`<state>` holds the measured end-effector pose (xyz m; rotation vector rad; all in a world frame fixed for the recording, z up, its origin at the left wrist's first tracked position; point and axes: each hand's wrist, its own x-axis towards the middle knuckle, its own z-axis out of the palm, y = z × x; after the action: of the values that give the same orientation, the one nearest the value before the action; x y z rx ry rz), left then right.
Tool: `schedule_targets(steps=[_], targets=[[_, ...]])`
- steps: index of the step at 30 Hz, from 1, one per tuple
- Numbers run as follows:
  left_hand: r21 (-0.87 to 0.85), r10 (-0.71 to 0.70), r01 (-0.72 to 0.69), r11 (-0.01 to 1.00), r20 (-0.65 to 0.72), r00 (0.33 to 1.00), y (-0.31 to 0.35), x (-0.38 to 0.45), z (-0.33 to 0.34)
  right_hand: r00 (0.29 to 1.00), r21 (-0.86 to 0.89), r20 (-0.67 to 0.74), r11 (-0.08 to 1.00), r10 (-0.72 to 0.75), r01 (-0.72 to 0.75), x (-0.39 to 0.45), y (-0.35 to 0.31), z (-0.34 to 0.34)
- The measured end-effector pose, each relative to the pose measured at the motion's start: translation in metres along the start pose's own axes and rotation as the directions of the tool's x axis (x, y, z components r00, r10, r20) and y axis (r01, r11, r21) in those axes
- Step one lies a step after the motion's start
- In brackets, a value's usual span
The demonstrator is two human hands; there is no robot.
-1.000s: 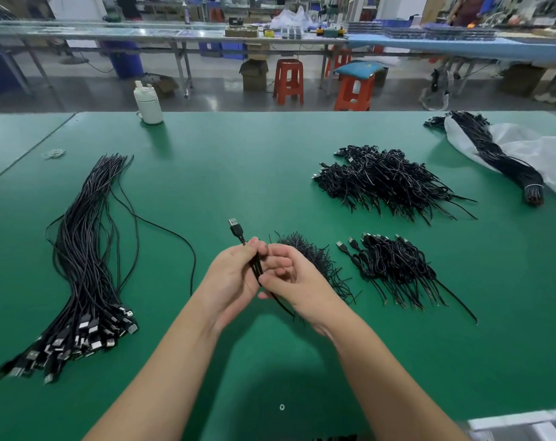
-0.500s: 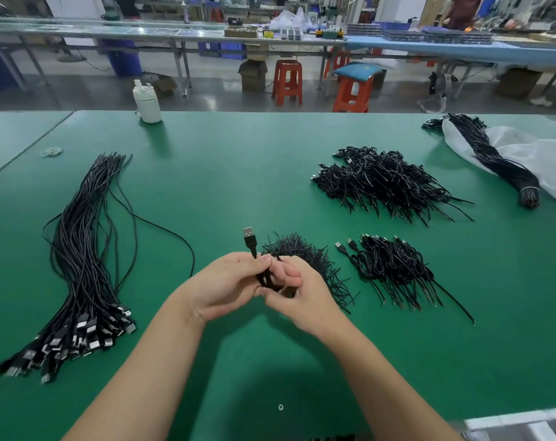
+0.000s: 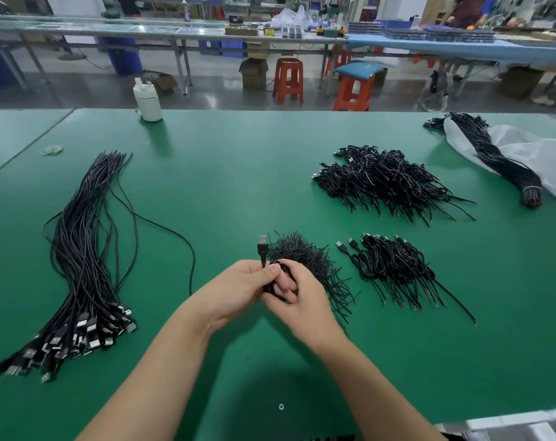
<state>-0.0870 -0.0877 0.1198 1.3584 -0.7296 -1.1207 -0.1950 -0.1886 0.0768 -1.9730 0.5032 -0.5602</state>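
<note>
Starting nearest the camera, a green tabletop point(image 3: 206, 192) is seen, matt and even, with a pale strip cut off at the lower right corner. Above it, near the front edge, one black USB cable point(image 3: 262, 251) is held by both hands. The left hand point(image 3: 238, 291) is closed round the cable just below its plug, which is stood upright above the thumb; the right hand point(image 3: 305, 310) is curled round a small coil of the same cable. Most of the coil is hidden by the fingers, so its turns cannot be counted. Just behind the hands a tuft of short black wires point(image 3: 305, 254) is laid, partly covered by the right hand. Four more cable groups are counted: a long loose sheaf point(image 3: 79, 249) to the left, a small heap point(image 3: 394, 265) to the right, a larger heap point(image 3: 384, 176) beyond that, and a bound bundle point(image 3: 492, 154) laid on a white bag point(image 3: 543, 157) that is cut off by the right edge. One white bottle point(image 3: 147, 101) is stood at the far edge, and left of it a pale tangle point(image 3: 51, 149) too small to be made out. Beyond, a grey workshop floor point(image 3: 79, 87) is shown, with long benches point(image 3: 143, 25), cardboard boxes point(image 3: 253, 74) and two red stools point(image 3: 288, 79) plainly seen, a third being half hidden.
</note>
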Motion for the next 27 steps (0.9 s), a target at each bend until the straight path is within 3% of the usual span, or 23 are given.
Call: schedule_targets(steps=[2, 3, 5, 7, 12, 15, 20, 23, 27], targets=[[0.225, 0.028, -0.001, 0.974, -0.116, 0.993, 0.001, 0.002, 0.006, 0.992, -0.183, -0.052, 0.978, -0.115, 0.104, -0.002, 0.001, -0.002], [0.401, 0.053, 0.027, 0.916, -0.188, 0.981, 0.002, 0.004, 0.009, 0.987, -0.261, -0.048, 0.956, -0.153, 0.135, -0.003, 0.001, -0.003], [0.723, 0.149, 0.109, 0.682, -0.284, 0.947, 0.005, 0.004, 0.015, 0.989, -0.346, -0.008, 0.928, -0.149, 0.137, -0.004, 0.0, -0.006], [0.829, 0.219, 0.123, 0.545, -0.282, 0.934, 0.005, 0.003, 0.02, 0.993, -0.373, 0.06, 0.92, -0.104, 0.119, -0.003, -0.002, -0.008], [0.857, 0.315, 0.141, 0.496, -0.328, 0.89, -0.001, 0.007, 0.021, 0.988, -0.348, 0.139, 0.932, -0.062, 0.107, -0.001, -0.002, -0.01], [0.865, 0.379, -0.019, 0.502, -0.2, 0.904, 0.001, 0.01, 0.015, 0.989, -0.27, 0.145, 0.961, -0.019, 0.059, 0.001, 0.0, -0.011], [0.838, 0.33, -0.064, 0.542, -0.142, 0.933, 0.0, 0.016, 0.002, 0.987, -0.188, 0.155, 0.979, -0.044, 0.074, -0.001, -0.001, -0.012], [0.816, 0.298, -0.088, 0.572, -0.107, 0.948, -0.003, 0.017, 0.002, 0.99, -0.215, 0.14, 0.977, 0.033, -0.002, 0.0, 0.0, -0.014], [0.762, 0.269, -0.114, 0.637, -0.081, 0.96, -0.004, 0.02, -0.002, 0.981, -0.23, 0.194, 0.973, 0.02, 0.025, -0.001, -0.001, -0.016]])
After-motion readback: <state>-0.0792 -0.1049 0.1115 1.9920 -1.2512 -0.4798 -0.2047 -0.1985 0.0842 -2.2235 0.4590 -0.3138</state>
